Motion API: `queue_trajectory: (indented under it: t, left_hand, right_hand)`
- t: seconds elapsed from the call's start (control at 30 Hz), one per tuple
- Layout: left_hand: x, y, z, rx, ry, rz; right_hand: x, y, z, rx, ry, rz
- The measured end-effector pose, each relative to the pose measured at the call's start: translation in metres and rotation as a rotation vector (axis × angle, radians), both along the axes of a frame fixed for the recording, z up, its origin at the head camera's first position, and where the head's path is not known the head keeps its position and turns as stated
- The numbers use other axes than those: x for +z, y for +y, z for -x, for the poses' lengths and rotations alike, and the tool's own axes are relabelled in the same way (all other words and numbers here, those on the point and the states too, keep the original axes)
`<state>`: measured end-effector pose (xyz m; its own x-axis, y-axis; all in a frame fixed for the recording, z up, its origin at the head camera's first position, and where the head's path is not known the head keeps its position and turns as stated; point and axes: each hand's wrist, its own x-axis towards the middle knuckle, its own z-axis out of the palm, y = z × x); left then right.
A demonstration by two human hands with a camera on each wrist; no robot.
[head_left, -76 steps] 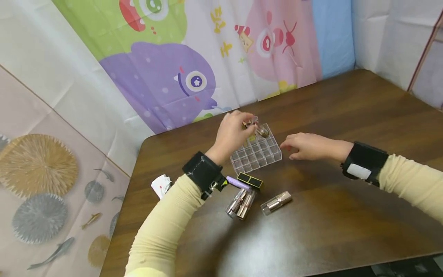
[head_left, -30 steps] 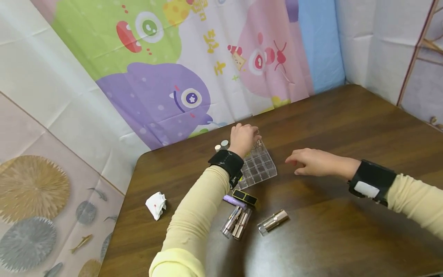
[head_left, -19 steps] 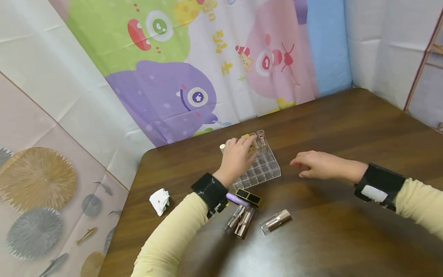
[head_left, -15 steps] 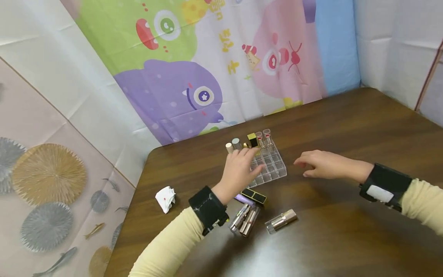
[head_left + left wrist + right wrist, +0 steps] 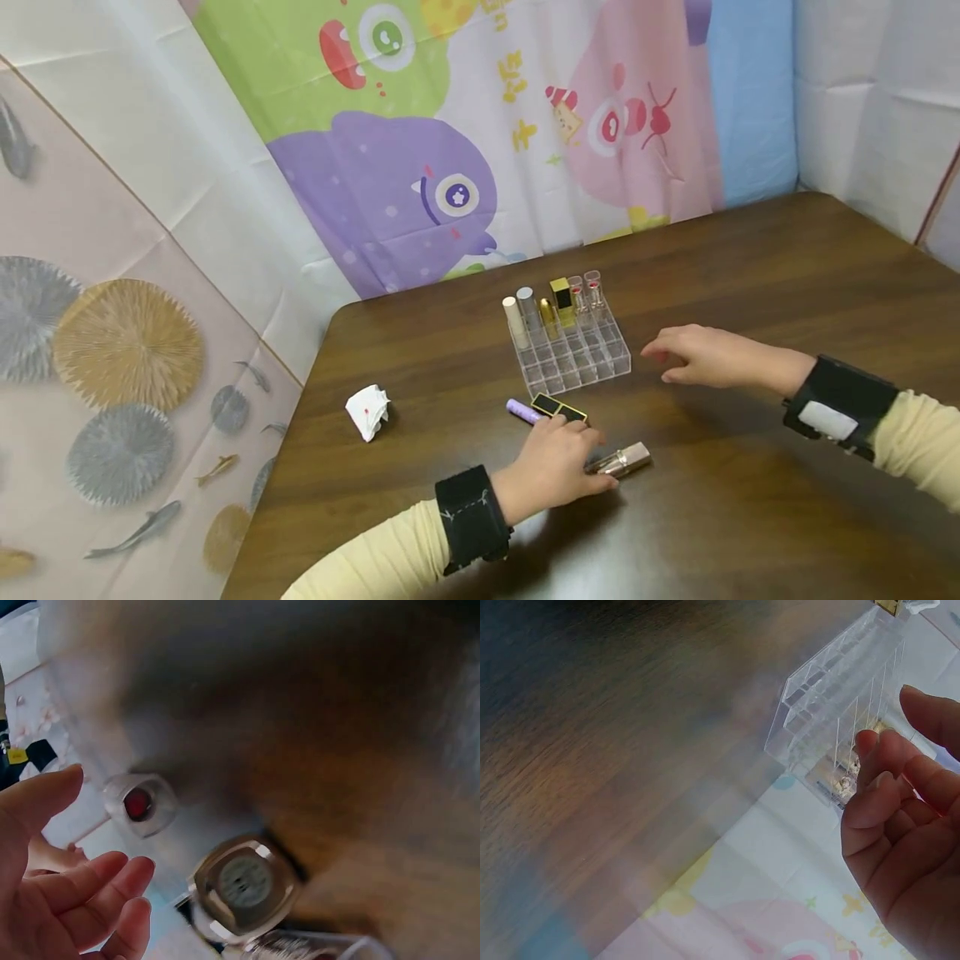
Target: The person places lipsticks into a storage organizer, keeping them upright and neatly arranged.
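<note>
My left hand [image 5: 555, 467] hovers over the loose lipsticks at the table's front, thumb and fingers spread. A gold lipstick [image 5: 633, 457] lies by its fingertips; the hand hides the others near it. In the left wrist view, a clear-capped red lipstick [image 5: 139, 804] and a gold tube end [image 5: 244, 889] appear apart from the fingers. My right hand [image 5: 701, 357] is loosely curled, holding nothing, right of a clear lipstick organizer [image 5: 573, 362]. Along the organizer's back row stand several lipsticks, including a white tube [image 5: 513, 317], a black-and-gold one [image 5: 560, 293] and a clear-capped one [image 5: 593, 290].
A purple tube [image 5: 521, 410] and a black gold-edged case [image 5: 558, 408] lie just in front of the organizer. A crumpled white tissue [image 5: 367, 412] is at the left. Behind the brown table [image 5: 750, 275] hangs a cartoon-print curtain [image 5: 405, 192].
My left hand has let go of a clear-capped lipstick in the organizer's back row, then come back toward the loose lipsticks. The right hand stays beside the organizer. The head view has shifted.
</note>
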<state>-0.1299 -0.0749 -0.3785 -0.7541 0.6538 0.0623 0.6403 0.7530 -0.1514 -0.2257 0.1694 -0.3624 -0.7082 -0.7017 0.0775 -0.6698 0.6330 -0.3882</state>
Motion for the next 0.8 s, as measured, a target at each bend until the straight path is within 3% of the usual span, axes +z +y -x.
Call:
queue_trajectory:
  t: [0.23, 0.5, 0.67, 0.8]
  left_hand:
    - [-0.012, -0.002, 0.002, -0.029, 0.031, -0.002]
    - [-0.017, -0.001, 0.005, -0.037, 0.054, 0.022]
    - [-0.014, -0.003, 0.008, -0.055, 0.027, 0.005]
    - [0.001, -0.01, 0.013, -0.061, -0.043, -0.122]
  right_hand:
    - [-0.003, 0.001, 0.002, -0.017, -0.011, -0.02]
    - [-0.003, 0.0, 0.004, -0.008, -0.003, -0.009]
    - [-0.004, 0.0, 0.004, -0.015, -0.015, -0.015]
    - [-0.004, 0.0, 0.003, -0.009, -0.015, -0.01]
